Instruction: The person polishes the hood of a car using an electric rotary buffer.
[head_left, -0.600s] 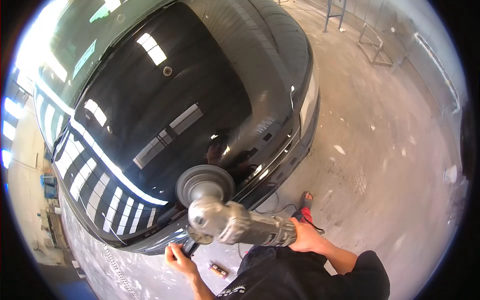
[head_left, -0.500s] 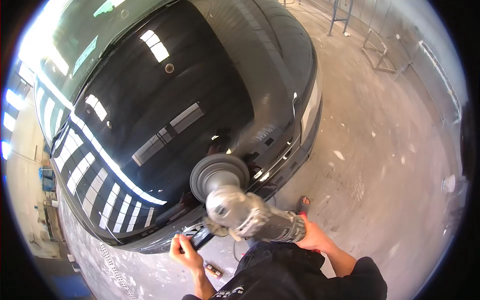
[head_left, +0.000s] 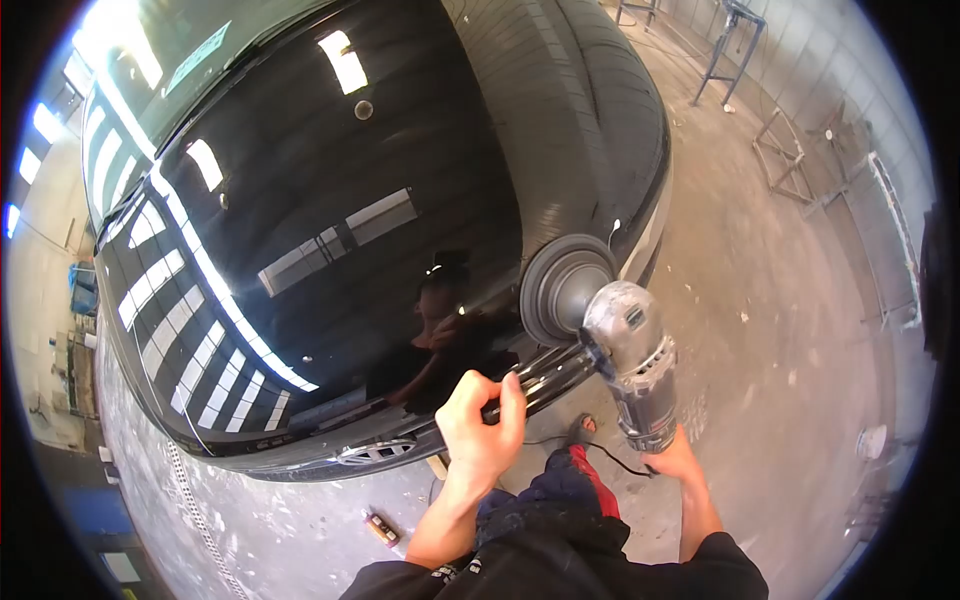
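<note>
A dark car hood (head_left: 350,230) with a glossy, reflective finish fills the left and middle of the view. The round grey pad of a car polisher (head_left: 628,335) rests at the hood's front right, tilted; whether its whole face touches the paint is hidden. My left hand (head_left: 480,425) is closed around the polisher's black side handle. Behind the tool's scuffed body, my right hand (head_left: 677,458) wraps the rear end, its fingers mostly hidden. A black cord (head_left: 625,465) trails from the polisher past my legs.
On the floor left of my legs lies a small bottle (head_left: 381,529). A metal stand (head_left: 730,55) and a low metal frame (head_left: 782,155) are by the right wall. Farther down that side is a white bucket (head_left: 872,441). A perforated strip (head_left: 195,510) runs along the floor at left.
Both hands have carried the polisher to the right and farther up across the hood's front. My view has shifted slightly, and the cord and more of my legs now show.
</note>
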